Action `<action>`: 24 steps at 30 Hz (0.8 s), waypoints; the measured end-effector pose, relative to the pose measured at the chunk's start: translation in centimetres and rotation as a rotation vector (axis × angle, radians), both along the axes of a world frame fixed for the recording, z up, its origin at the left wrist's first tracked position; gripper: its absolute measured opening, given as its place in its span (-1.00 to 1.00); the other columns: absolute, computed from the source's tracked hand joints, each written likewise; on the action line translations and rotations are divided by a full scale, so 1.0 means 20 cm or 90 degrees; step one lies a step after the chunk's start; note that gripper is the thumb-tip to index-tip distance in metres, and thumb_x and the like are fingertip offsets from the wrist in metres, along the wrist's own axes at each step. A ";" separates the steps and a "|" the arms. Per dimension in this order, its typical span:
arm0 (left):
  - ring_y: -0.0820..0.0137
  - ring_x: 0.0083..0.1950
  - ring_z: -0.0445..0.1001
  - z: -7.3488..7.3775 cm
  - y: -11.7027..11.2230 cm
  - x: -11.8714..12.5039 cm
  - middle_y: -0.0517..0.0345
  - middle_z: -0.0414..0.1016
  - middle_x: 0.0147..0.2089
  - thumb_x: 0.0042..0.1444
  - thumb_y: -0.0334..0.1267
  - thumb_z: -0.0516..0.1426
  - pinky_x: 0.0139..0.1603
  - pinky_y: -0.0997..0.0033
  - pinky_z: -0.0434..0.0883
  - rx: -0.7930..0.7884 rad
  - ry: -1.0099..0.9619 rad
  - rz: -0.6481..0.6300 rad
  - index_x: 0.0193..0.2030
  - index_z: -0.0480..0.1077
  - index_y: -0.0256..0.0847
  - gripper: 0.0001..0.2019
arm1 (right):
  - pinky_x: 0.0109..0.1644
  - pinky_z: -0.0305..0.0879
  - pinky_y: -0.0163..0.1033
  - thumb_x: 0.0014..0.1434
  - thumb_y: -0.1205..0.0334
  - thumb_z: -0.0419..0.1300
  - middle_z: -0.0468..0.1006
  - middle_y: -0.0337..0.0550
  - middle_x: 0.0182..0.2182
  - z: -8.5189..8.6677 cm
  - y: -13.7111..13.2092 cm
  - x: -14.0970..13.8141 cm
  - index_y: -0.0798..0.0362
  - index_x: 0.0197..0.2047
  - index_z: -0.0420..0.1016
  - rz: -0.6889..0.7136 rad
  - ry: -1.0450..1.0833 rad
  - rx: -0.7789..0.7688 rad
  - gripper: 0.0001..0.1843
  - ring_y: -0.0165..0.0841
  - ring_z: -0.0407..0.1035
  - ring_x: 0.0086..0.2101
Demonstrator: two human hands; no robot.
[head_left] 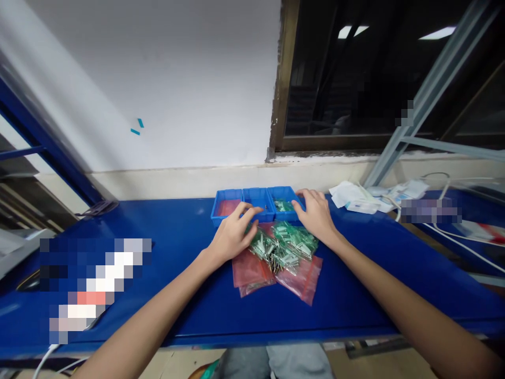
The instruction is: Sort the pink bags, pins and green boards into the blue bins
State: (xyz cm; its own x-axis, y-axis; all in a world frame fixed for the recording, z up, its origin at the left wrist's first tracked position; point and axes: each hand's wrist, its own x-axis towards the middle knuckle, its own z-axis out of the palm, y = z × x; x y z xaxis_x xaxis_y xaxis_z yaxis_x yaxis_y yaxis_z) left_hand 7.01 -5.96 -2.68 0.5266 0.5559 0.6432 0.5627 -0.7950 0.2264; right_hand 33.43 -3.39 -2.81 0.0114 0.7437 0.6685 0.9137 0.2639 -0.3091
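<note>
Three small blue bins stand side by side on the blue table. The left bin (215, 213) holds red plastic, the middle bin (256, 193) shows little inside, and the right bin (284, 190) holds small green packets. My left hand (232, 231) is over the front of the left and middle bins, fingers curved and apart, with nothing visible between them. With thumb inside and fingers outside, my right hand (317, 213) grips the right bin's right wall. Before the bins lies a pile of green-and-clear packets of thin metal pieces (290, 247), resting on red zip bags (252, 271).
White crumpled packaging (355, 197) and cables (437, 226) lie at the right. A blurred-out item (98, 289) is on the table's left side. A wall and a dark window (347, 79) rise behind; metal frame posts (430, 95) stand at both sides.
</note>
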 end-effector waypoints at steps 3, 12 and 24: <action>0.33 -0.07 0.47 0.01 0.01 -0.01 0.00 0.42 -0.04 0.35 -0.36 -0.01 -0.08 0.29 0.51 0.013 0.021 -0.005 0.16 0.33 -0.20 -0.71 | 0.05 0.24 0.00 0.27 0.24 0.09 0.55 0.03 -0.16 0.01 -0.03 -0.01 0.08 -0.14 0.50 0.052 -0.021 0.046 -0.81 -0.06 0.35 -0.09; 0.38 -0.23 0.45 0.04 0.02 -0.04 0.04 0.47 -0.18 0.37 -0.35 -0.04 -0.19 0.33 0.46 0.017 0.054 -0.017 0.07 0.40 -0.25 -0.74 | -0.04 0.26 -0.13 0.35 0.31 0.03 0.54 -0.12 -0.29 0.08 -0.22 -0.18 0.03 -0.21 0.49 0.423 -0.067 -0.089 -0.80 -0.25 0.37 -0.21; 0.27 -0.13 0.49 0.05 0.01 -0.04 0.03 0.47 -0.16 0.30 -0.03 0.13 -0.08 0.28 0.45 -0.070 0.217 -0.094 -0.03 0.50 -0.24 -0.68 | -0.01 0.19 -0.14 0.25 0.23 0.25 0.51 -0.21 -0.39 0.10 -0.23 -0.17 0.04 -0.36 0.51 0.537 -0.136 -0.233 -0.86 -0.32 0.36 -0.29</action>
